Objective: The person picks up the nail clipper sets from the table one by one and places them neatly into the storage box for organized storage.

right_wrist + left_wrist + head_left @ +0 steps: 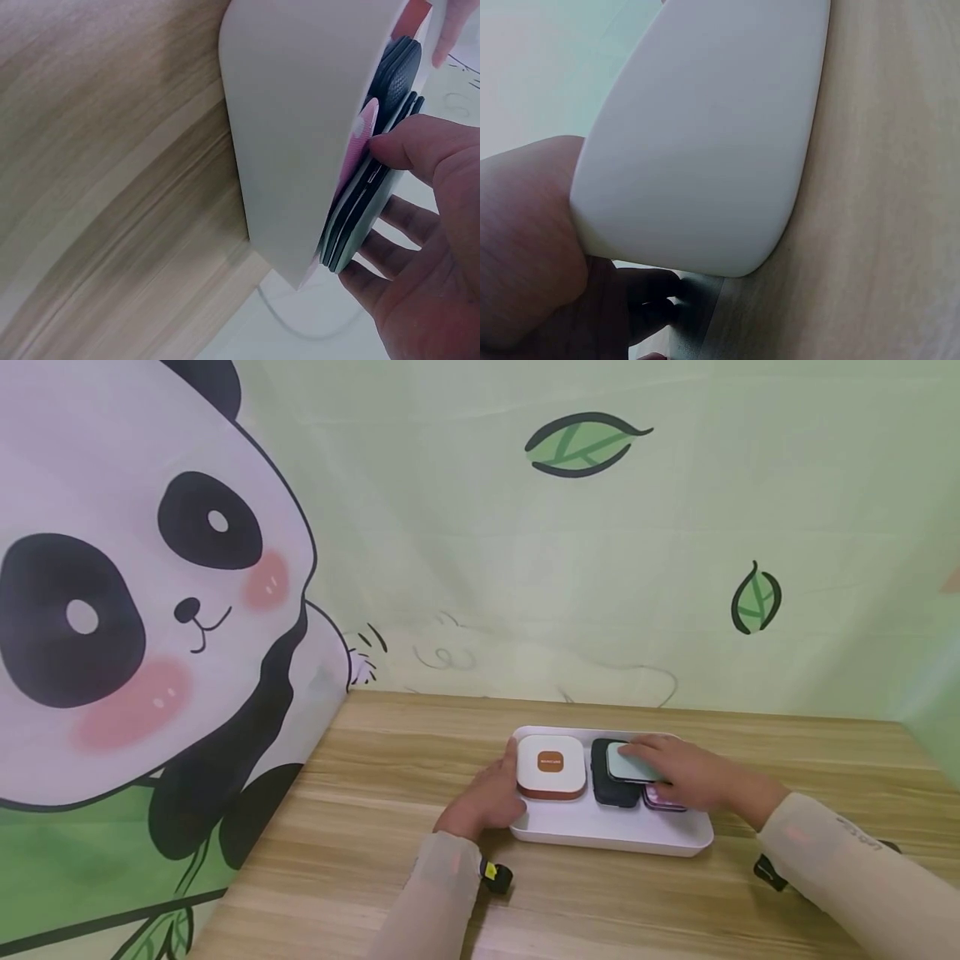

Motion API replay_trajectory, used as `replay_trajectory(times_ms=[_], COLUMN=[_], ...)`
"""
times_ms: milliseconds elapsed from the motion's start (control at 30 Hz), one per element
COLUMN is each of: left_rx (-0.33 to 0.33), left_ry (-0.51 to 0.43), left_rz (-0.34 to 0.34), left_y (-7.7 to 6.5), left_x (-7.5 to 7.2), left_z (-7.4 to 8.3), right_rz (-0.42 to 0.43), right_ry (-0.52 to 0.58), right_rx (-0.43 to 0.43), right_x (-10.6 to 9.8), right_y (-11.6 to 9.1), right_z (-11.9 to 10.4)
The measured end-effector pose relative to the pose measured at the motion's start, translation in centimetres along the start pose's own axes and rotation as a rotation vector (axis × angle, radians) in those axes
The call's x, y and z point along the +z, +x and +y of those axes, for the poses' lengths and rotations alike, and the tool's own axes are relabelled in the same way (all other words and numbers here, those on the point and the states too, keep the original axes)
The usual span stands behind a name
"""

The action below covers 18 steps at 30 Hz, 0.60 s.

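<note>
A white tray (pixel 611 835) stands on the table. At its left end my left hand (pixel 486 797) grips the rim, fingers outside and thumb near the front left corner. Inside, on the left, sits a white square box (pixel 551 768) with rounded corners, a brown label and a brown lower edge. My right hand (pixel 686 768) pinches a flat pale-green case (pixel 626 766) with dark edges, thumb on one edge and fingers on the opposite one. The green case overlaps a black case (pixel 617 795) and a pink-purple flat item (pixel 663 802), both partly hidden.
The wooden tabletop (pixel 360 827) runs around the tray. Behind it hangs a pale green cloth (pixel 465 527) printed with leaves and a large panda (pixel 150 610). A dark strapped device (pixel 497 877) is on the left wrist.
</note>
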<state>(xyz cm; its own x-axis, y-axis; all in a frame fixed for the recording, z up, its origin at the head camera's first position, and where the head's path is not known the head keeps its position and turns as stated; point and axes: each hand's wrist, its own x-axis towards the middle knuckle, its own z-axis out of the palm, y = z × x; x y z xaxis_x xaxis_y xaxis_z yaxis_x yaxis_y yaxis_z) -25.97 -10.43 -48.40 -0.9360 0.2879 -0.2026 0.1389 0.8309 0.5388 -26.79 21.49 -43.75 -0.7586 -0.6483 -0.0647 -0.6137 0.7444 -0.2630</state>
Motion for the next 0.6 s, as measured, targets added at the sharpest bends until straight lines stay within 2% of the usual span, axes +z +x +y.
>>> replay_trajectory(times_ms=[333, 600], left_rx=[0.015, -0.005], left_ry=[0.021, -0.003], left_rz=[0.001, -0.004], left_y=[-0.1, 0.0], left_x=[0.0, 0.0], left_z=[0.1, 0.0], right_rz=[0.016, 0.031], right_ry=[-0.029, -0.031], right_rx=[-0.002, 0.021], right_x=[-0.4, -0.8], right_y=[-0.7, -1.9], right_z=[-0.1, 0.2])
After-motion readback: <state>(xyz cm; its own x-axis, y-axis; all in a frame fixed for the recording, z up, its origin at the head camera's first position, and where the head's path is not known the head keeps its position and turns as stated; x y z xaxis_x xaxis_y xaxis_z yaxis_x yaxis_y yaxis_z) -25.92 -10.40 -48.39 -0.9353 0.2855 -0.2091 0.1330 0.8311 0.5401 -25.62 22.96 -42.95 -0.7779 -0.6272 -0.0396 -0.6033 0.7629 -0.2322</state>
